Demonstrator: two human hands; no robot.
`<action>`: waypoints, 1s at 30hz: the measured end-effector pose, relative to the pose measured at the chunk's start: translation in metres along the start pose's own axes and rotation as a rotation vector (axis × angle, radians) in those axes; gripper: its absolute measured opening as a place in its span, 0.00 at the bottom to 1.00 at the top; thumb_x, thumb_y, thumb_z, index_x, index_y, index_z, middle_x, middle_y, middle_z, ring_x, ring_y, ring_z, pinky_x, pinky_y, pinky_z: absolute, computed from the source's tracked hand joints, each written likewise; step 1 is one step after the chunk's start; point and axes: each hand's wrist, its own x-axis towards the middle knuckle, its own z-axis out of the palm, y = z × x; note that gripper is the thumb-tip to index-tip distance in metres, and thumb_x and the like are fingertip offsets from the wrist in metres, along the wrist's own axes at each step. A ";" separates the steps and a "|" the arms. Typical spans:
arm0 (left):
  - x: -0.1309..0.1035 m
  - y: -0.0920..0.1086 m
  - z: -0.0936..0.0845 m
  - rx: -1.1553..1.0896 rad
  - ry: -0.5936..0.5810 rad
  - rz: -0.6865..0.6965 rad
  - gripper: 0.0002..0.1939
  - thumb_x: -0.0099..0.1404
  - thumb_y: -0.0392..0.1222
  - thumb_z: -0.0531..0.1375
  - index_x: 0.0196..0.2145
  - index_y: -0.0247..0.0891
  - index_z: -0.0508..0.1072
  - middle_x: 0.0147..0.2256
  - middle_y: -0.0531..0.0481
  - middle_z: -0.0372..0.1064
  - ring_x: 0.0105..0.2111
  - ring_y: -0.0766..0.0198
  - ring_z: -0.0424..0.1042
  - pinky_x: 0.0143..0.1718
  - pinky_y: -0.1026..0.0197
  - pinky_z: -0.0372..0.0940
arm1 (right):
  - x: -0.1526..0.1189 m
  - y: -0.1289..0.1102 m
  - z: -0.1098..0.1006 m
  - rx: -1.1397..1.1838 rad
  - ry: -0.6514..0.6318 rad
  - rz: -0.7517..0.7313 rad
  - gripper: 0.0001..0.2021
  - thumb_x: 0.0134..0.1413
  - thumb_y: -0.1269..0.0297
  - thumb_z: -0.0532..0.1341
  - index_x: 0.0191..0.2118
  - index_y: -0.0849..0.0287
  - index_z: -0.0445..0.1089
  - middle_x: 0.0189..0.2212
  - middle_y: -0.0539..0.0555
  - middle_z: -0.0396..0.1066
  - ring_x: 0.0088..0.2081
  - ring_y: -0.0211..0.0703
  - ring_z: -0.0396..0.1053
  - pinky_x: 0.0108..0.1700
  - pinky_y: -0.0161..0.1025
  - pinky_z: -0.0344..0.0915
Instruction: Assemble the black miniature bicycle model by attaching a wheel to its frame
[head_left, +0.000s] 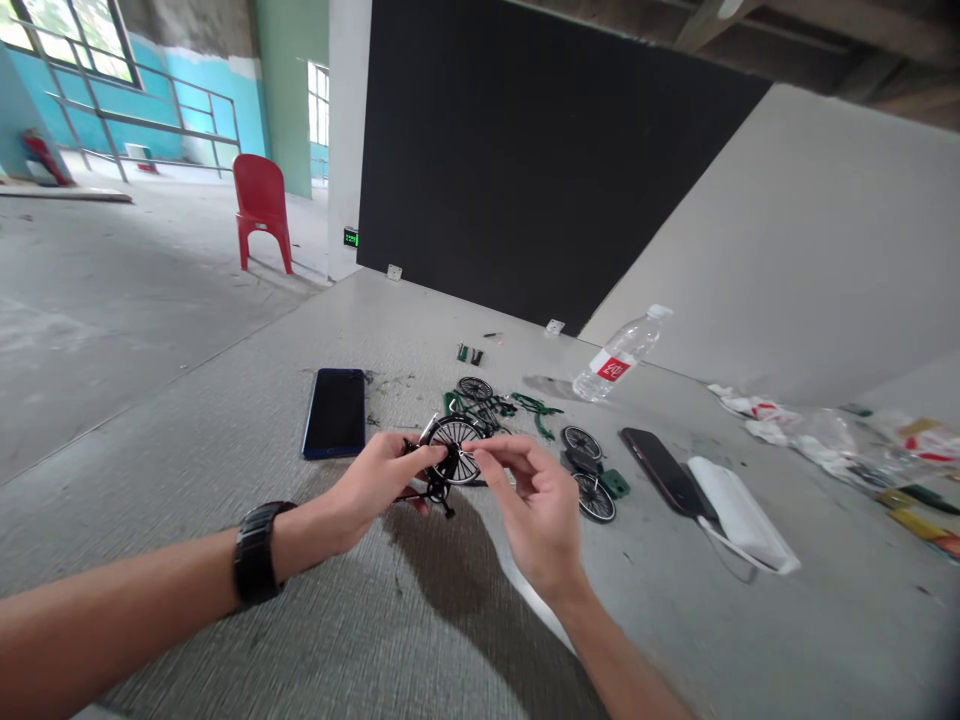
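Note:
Between my two hands a black model bicycle [456,436] is held above the table, its spoked wheel facing me. My left hand [382,475] grips the frame, with the thumb at the wheel's hub. The thumb and forefinger of my right hand [529,490] are pinched together at the right of the hub. Whatever lies between those fingertips is too small to name. Just behind are a green and black model bicycle part [480,402] with a wheel and a green frame piece [536,405]. Two loose wheels [583,443] and a green box-like piece [615,484] lie right of my right hand.
A dark phone [334,412] lies at left. Small green parts [470,354] sit farther back. A tilted-looking water bottle [619,355] stands at right, with another phone [660,470] and a white power bank [739,515] nearer. Wrappers [817,455] litter the right side. A red chair [261,205] stands beyond.

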 end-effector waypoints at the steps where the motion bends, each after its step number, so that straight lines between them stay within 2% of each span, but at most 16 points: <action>1: 0.000 0.000 0.000 0.000 0.001 -0.002 0.16 0.60 0.50 0.64 0.35 0.32 0.75 0.31 0.50 0.66 0.27 0.67 0.65 0.24 0.63 0.65 | 0.000 0.000 0.000 0.001 -0.010 -0.003 0.03 0.59 0.65 0.64 0.39 0.54 0.75 0.38 0.52 0.78 0.42 0.43 0.75 0.45 0.42 0.70; 7: 0.000 -0.001 0.001 -0.019 -0.013 -0.001 0.16 0.60 0.50 0.64 0.34 0.32 0.75 0.31 0.49 0.67 0.28 0.66 0.65 0.24 0.64 0.65 | 0.000 -0.001 0.000 -0.051 -0.016 -0.024 0.04 0.60 0.64 0.63 0.39 0.54 0.75 0.38 0.53 0.77 0.42 0.45 0.74 0.44 0.44 0.69; 11: 0.000 0.000 0.000 -0.065 -0.004 -0.019 0.14 0.60 0.50 0.64 0.32 0.33 0.75 0.30 0.49 0.68 0.28 0.65 0.66 0.24 0.63 0.65 | 0.001 -0.001 -0.003 -0.268 0.011 -0.100 0.04 0.60 0.64 0.62 0.39 0.52 0.75 0.37 0.53 0.76 0.39 0.45 0.71 0.41 0.45 0.67; 15: 0.000 0.002 0.000 -0.092 0.015 -0.029 0.14 0.59 0.49 0.65 0.31 0.33 0.75 0.29 0.49 0.67 0.28 0.65 0.66 0.24 0.64 0.65 | 0.001 0.000 -0.008 -0.477 0.020 -0.213 0.04 0.60 0.65 0.62 0.37 0.52 0.75 0.37 0.53 0.73 0.41 0.47 0.69 0.43 0.45 0.66; 21: -0.001 0.003 0.001 -0.026 0.003 -0.075 0.15 0.59 0.50 0.64 0.33 0.32 0.74 0.31 0.48 0.67 0.29 0.63 0.65 0.21 0.63 0.66 | 0.009 -0.010 -0.012 -0.592 -0.024 -0.212 0.06 0.60 0.61 0.61 0.40 0.54 0.74 0.40 0.55 0.68 0.44 0.48 0.68 0.47 0.47 0.64; 25: -0.002 0.002 0.002 0.032 -0.044 -0.113 0.15 0.60 0.50 0.64 0.31 0.33 0.73 0.26 0.52 0.64 0.27 0.65 0.64 0.22 0.62 0.68 | 0.027 -0.019 -0.009 -0.616 -0.173 -0.098 0.09 0.60 0.56 0.60 0.34 0.55 0.74 0.39 0.55 0.68 0.42 0.47 0.68 0.47 0.47 0.64; 30: -0.003 0.001 0.002 0.080 -0.007 -0.173 0.15 0.59 0.51 0.64 0.28 0.36 0.70 0.23 0.56 0.59 0.24 0.67 0.60 0.23 0.61 0.69 | 0.046 -0.020 -0.005 -0.656 -0.335 -0.026 0.10 0.55 0.55 0.65 0.28 0.54 0.76 0.39 0.55 0.69 0.41 0.48 0.69 0.45 0.48 0.64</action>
